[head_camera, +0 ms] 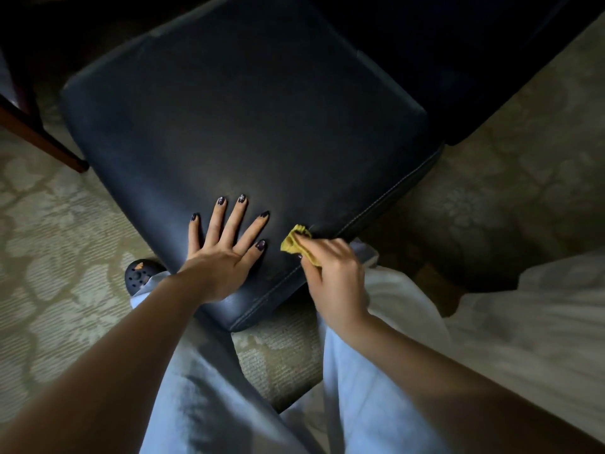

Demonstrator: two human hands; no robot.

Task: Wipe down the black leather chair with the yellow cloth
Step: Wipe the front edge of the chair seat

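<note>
The black leather chair seat fills the upper middle of the head view, its near corner pointing toward me. My left hand lies flat on the seat near that corner, fingers spread and straight. My right hand grips a bunched yellow cloth and holds it against the seat's stitched front right edge. Most of the cloth is hidden inside my fingers.
A pale patterned carpet surrounds the chair. A wooden furniture leg stands at the left. A dark upholstered piece lies at the upper right. My light trousers and a dark shoe are below the seat; white fabric lies at the right.
</note>
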